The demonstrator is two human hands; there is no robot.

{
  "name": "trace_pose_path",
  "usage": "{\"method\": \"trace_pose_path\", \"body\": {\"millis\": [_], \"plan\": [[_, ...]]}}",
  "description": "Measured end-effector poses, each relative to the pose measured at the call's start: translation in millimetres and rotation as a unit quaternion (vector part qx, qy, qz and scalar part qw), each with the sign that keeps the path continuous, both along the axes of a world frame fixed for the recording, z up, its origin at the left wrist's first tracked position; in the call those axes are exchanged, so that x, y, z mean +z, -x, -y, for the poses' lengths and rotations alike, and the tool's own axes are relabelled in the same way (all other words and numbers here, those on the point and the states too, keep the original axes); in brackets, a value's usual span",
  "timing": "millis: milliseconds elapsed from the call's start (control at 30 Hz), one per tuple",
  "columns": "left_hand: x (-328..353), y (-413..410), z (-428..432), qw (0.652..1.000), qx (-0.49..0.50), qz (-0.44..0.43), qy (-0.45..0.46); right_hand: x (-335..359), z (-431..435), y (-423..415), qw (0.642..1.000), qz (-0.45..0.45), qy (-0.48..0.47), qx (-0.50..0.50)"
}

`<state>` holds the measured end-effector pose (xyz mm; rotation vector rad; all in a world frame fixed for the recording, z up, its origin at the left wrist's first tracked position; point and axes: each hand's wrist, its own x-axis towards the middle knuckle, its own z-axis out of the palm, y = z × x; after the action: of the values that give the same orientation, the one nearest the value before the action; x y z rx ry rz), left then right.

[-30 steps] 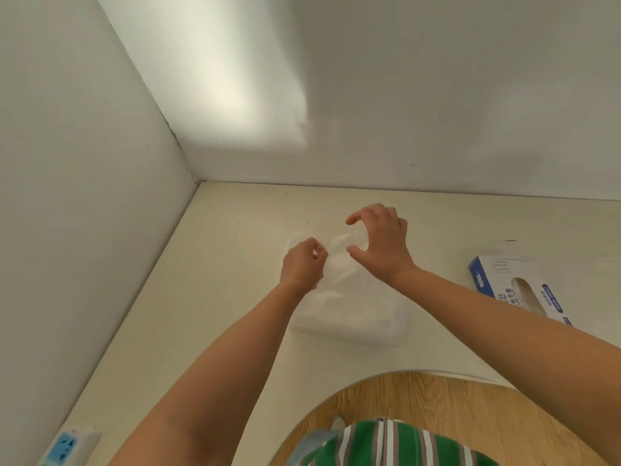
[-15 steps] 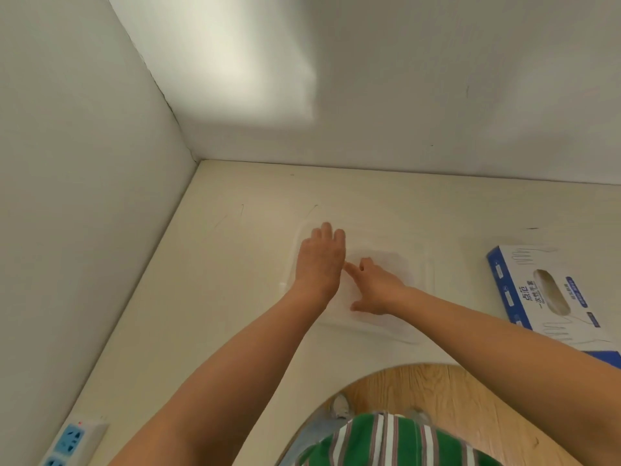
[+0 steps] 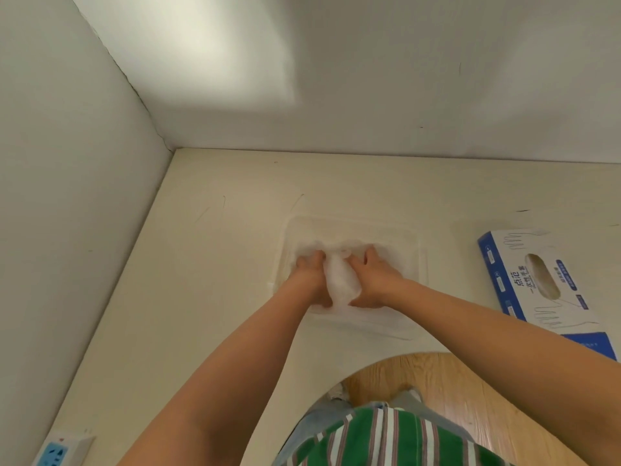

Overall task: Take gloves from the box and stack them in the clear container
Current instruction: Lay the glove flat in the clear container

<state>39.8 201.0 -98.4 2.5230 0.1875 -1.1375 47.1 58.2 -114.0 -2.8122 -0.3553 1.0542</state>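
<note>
Left hand [image 3: 311,280] and right hand [image 3: 374,280] cup a wad of gloves [image 3: 341,285], fingers curled round it, inside the clear container [image 3: 418,264] at twelve o'clock. The box [image 3: 504,264], at the container's three o'clock, likely holds more.

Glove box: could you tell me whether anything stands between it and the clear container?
Nothing visible does: only bare table lies between the box and the container, where the left hand and right hand hold gloves.
</note>
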Motion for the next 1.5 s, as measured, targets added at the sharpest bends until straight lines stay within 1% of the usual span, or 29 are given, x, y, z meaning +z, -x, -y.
{"method": "trace_pose_path", "body": {"millis": [100, 200, 333, 400, 500, 567, 600, 700, 767, 833, 933, 1033, 1100, 1200, 1267, 1367, 1433, 1500], "plan": [[-11.0, -1.1, 2.6, 0.999, -0.030, -0.019, -0.035, -9.8, -1.9, -0.1, 1.000, -0.008, 0.006, -0.006], [-18.5, -3.0, 5.3, 0.998, -0.025, -0.032, -0.054, -16.8, -3.3, 1.0, 1.000, 0.000, 0.007, -0.007], [-22.6, -5.6, 7.1, 0.996, -0.037, -0.014, -0.078, -16.6, -2.6, 3.3, 1.000, 0.013, -0.001, -0.013], [-21.2, -4.1, 8.0, 0.994, -0.058, 0.017, -0.095, -3.4, -2.9, 3.7, 1.000, 0.008, -0.016, -0.009], [-10.6, 0.1, 8.1, 0.989, -0.059, 0.072, -0.113, 22.2, 0.9, 3.1, 0.999, 0.008, -0.037, 0.006], [-0.5, 3.3, 10.6, 0.981, -0.065, 0.122, -0.137, 35.6, 8.8, 3.0, 0.997, 0.052, -0.047, 0.017], [6.6, 4.9, 13.6, 0.975, -0.065, 0.154, -0.147, 43.0, 14.3, 3.4, 0.994, 0.089, -0.063, 0.027], [24.8, 5.0, 28.7, 0.956, -0.037, 0.246, -0.152, 64.4, 34.3, 3.2, 0.967, 0.206, -0.143, 0.042], [36.0, 3.6, 49.8, 0.942, -0.012, 0.314, -0.121, 77.2, 57.8, 3.8, 0.945, 0.264, -0.190, 0.011], [46.8, 3.6, 78.7, 0.925, 0.010, 0.374, -0.071, 80.3, 88.8, 3.3, 0.931, 0.289, -0.219, -0.044], [57.5, 5.7, 129.7, 0.906, 0.018, 0.423, 0.009, 75.3, 145.0, 3.9, 0.925, 0.296, -0.205, -0.117], [56.4, 11.1, 183.5, 0.910, -0.024, 0.409, 0.067, 64.0, 208.7, 14.6, 0.924, 0.294, -0.157, -0.187], [49.4, 15.0, 214.0, 0.922, -0.064, 0.371, 0.085, 50.7, 247.0, 23.1, 0.924, 0.283, -0.116, -0.228], [36.1, 21.7, 250.8, 0.943, -0.099, 0.305, 0.093, 32.7, 287.0, 36.3, 0.929, 0.242, -0.061, -0.275], [25.8, 25.7, 270.6, 0.952, -0.115, 0.268, 0.092, 24.0, 301.3, 41.4, 0.934, 0.202, -0.064, -0.288], [12.3, 28.1, 287.9, 0.961, -0.115, 0.228, 0.101, 11.7, 304.3, 40.9, 0.948, 0.147, -0.066, -0.273], [5.4, 29.0, 296.7, 0.966, -0.105, 0.211, 0.106, 3.5, 301.9, 38.7, 0.949, 0.137, -0.065, -0.277], [0.3, 29.4, 303.1, 0.969, -0.095, 0.203, 0.101, 0.8, 298.4, 37.8, 0.940, 0.140, -0.078, -0.302]]}}
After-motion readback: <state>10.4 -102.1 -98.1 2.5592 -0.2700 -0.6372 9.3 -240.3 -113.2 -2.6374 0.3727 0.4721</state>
